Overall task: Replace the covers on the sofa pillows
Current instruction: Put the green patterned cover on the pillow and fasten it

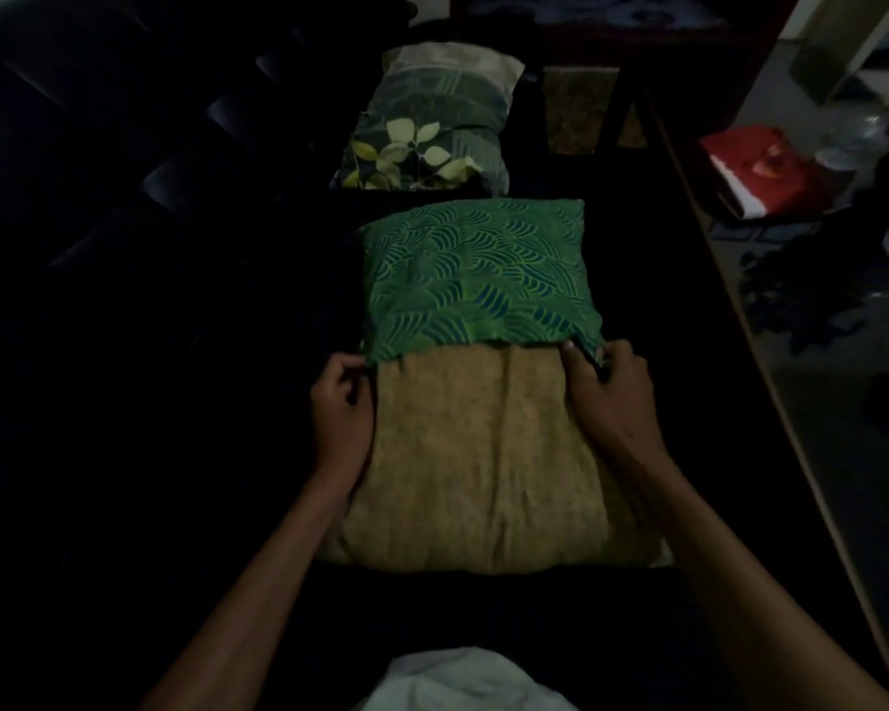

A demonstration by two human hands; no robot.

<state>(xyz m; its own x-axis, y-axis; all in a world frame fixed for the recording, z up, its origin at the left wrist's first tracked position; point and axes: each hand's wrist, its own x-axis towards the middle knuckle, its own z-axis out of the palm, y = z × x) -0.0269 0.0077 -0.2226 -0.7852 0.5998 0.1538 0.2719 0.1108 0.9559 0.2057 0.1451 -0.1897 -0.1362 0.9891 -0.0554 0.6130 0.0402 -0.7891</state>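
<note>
A tan pillow lies flat on the dark sofa seat, in the middle of the scene, its near end bare. A green cover with a curved leaf pattern is drawn over its far half, the open hem running across the pillow from left to right.

The left hand pinches the left corner of that hem, fingers curled tight round the fabric. The right hand grips the right corner, thumb on top of the hem and fingers curled under the cloth.

Farther along the seat lies a second pillow in a grey-blue cover printed with pale leaves, close to the green cover but apart from it. To the far right, beyond the sofa's edge, a red cloth sits on the floor. At the near edge a white garment shows. No writing or label can be read anywhere; the light is dim.
</note>
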